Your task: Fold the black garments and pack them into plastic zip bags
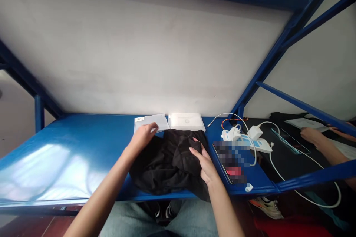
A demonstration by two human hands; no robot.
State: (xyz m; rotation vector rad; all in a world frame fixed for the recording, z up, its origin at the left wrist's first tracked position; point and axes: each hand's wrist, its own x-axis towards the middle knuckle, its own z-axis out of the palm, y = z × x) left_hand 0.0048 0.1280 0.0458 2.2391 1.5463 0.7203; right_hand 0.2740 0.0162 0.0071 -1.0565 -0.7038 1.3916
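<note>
A crumpled black garment (155, 166) lies on the blue tabletop in front of me, and its lower right part hangs over the front edge. My right hand (205, 163) grips a bunched fold of it, thumb on top. At its upper left edge is my left hand (143, 137), its fingers curled in; whether they hold anything is hidden. Just behind the left hand lies a pale flat sheet or packet (160, 120) with a small label. To its right, beyond the garment, sits a white flat packet (187, 121).
On the right, a white power strip (263, 144) carries plugged chargers and a looping white cable (278, 177). A phone (228, 177), partly blurred out, lies before it. Blue metal bars (272, 57) frame the table. Another person's hand (313, 136) is over the black table (267, 129) beyond.
</note>
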